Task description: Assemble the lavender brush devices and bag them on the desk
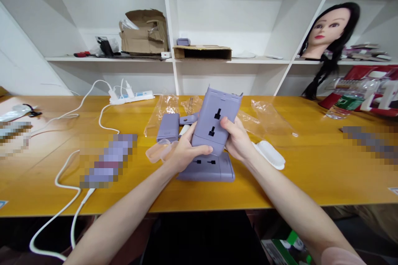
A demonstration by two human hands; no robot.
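Note:
Both my hands hold a purple plastic case (214, 116) tilted above the table, its face with two black keyhole-shaped slots turned towards me. My left hand (186, 149) grips its lower left side, the thumb lying across the bottom. On the right side, my right hand (238, 136) has its thumb pressed near the upper slot. Below them a second purple slotted piece (208, 169) lies flat on the table. A smaller purple box (168, 126) stands behind my left hand, by a purple strap-like piece (189, 119) and clear plastic cups (158, 150).
A white tray (270, 154) lies right of my hands, with clear plastic bags (264, 118) behind. At left are a cabled phone (110, 161) and a power strip (132, 97). A bottle (346, 101) stands at right. Shelves behind hold cardboard boxes (144, 35) and a mannequin head (326, 29).

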